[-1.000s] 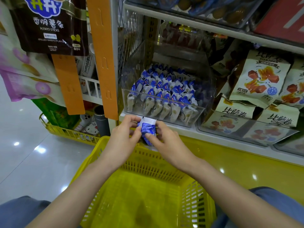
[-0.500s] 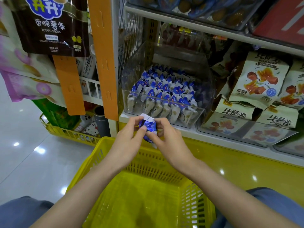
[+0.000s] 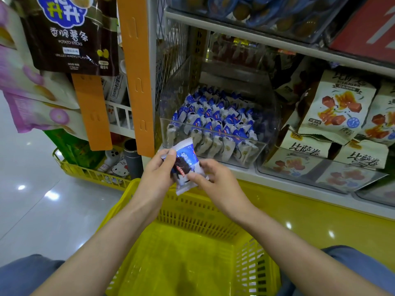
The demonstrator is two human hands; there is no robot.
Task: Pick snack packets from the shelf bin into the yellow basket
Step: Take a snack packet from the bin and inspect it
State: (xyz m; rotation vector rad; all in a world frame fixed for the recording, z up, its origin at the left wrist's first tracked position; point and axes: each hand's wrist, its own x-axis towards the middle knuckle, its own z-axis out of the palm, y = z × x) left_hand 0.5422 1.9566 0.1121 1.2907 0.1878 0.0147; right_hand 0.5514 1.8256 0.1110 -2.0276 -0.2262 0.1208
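A blue and white snack packet (image 3: 186,163) is held up in front of the shelf, its printed face turned toward me. My left hand (image 3: 159,174) pinches its left edge and my right hand (image 3: 215,178) pinches its lower right side. Behind them a clear shelf bin (image 3: 252,149) is packed with several more of the same packets (image 3: 215,122). The yellow basket (image 3: 147,223) sits below my hands and between my knees; no packet shows inside it.
Cream snack bags (image 3: 335,107) fill the clear bins to the right on the same shelf. An orange hanging strip (image 3: 136,77) and a brown potato-stick bag (image 3: 70,33) hang at left. A second yellow basket (image 3: 85,174) stands on the glossy floor at left.
The packet has been turned and spread flat between both hands, from a bunched blue bundle to its full printed face. Both hands stay just above the basket's far rim.
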